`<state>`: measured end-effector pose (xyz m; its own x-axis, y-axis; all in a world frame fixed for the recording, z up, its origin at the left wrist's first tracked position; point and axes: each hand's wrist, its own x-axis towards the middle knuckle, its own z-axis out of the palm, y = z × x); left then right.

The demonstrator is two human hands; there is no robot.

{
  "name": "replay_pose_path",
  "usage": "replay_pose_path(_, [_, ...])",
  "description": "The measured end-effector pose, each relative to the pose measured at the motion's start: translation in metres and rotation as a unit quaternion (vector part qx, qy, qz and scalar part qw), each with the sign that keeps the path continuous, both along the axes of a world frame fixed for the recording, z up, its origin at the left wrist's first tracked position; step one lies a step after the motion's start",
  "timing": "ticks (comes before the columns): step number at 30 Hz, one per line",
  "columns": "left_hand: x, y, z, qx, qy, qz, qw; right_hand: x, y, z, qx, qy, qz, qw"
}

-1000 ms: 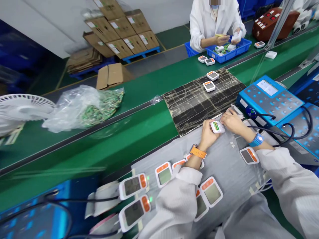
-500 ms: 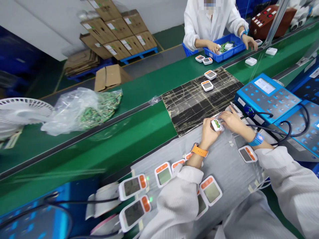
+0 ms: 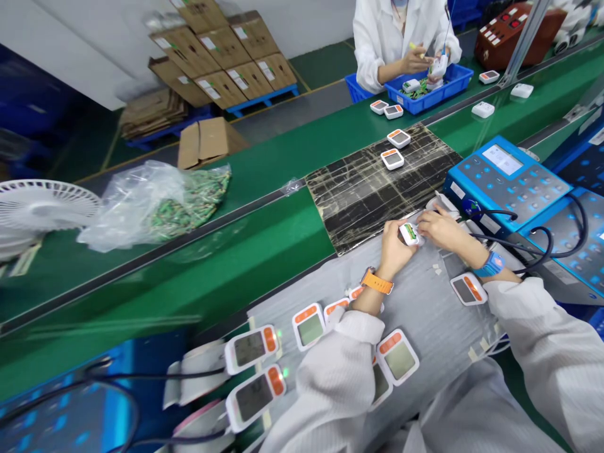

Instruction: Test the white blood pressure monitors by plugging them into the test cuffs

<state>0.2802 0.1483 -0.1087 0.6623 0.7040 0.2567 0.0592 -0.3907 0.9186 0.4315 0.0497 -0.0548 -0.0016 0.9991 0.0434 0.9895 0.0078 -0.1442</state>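
1. the left hand, below an orange watch strap, has its fingers closed around a small white plastic device with an open back and a green inside.
2. this device is held tilted over the grey-covered desk, near its far right corner.
3. the right hand, above a blue wristband, has its fingers bent against the device's right side; whether they grip anything cannot be told.
4. near the right edge of the desk lies a white monitor with a dark screen and orange panel.
5. toward the near edge, beside the left sleeve, a white monitor with a pale grey screen and orange panel overlaps another, partly hidden one.
6. at the left edge, two white monitors with dark screens show green lights.
7. beyond the far edge, a black marble-patterned sheet carries two small white-and-orange monitors.
8. past the right corner stands a blue-and-grey box with a lit display.
9. across the way, a person in a white coat works over a blue plastic tray.
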Motion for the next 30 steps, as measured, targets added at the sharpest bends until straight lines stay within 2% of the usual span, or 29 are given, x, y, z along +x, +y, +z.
replay_pose_path(4, [0.001,-0.005,0.000,0.010,0.003,0.010,1.000,-0.008,-0.001,0.007,-0.016,-0.037,-0.006,0.999])
replay_pose_path(8, [0.007,-0.011,0.004,0.063,0.027,0.034,0.997,-0.012,0.002,0.006,-0.003,-0.058,-0.004,0.998])
replay_pose_path(11, [0.009,-0.011,0.020,0.090,0.064,0.019,0.994,-0.008,0.004,0.001,0.021,-0.058,0.001,0.998])
replay_pose_path(13, [-0.003,-0.010,0.039,0.133,0.109,-0.001,0.985,-0.001,0.001,-0.001,0.034,-0.056,0.010,0.998])
replay_pose_path(15, [-0.031,-0.011,0.058,0.205,0.193,0.017,0.960,0.009,-0.007,0.002,0.059,-0.049,0.014,0.997])
replay_pose_path(17, [-0.071,-0.019,0.071,0.253,0.331,0.076,0.906,0.018,-0.020,0.010,0.101,-0.035,0.009,0.994])
replay_pose_path(20, [-0.125,-0.042,0.076,0.233,0.527,0.114,0.809,0.023,-0.036,0.029,0.159,0.013,-0.018,0.987])
replay_pose_path(21, [-0.136,-0.051,0.075,0.223,0.556,0.111,0.793,0.020,-0.039,0.035,0.152,0.039,-0.022,0.987])
replay_pose_path(22, [-0.143,-0.058,0.072,0.215,0.566,0.106,0.789,0.014,-0.039,0.040,0.125,0.072,-0.019,0.989])
replay_pose_path(23, [-0.147,-0.063,0.069,0.209,0.559,0.101,0.796,0.006,-0.038,0.044,0.080,0.110,-0.009,0.991])
replay_pose_path(25, [-0.144,-0.070,0.064,0.189,0.516,0.088,0.831,-0.016,-0.030,0.047,-0.046,0.202,0.029,0.978])
replay_pose_path(28, [-0.132,-0.073,0.060,0.168,0.409,0.040,0.896,-0.054,-0.014,0.041,-0.189,0.357,0.016,0.915])
replay_pose_path(30, [-0.122,-0.074,0.062,0.172,0.332,0.014,0.927,-0.071,-0.007,0.035,-0.217,0.421,-0.032,0.880])
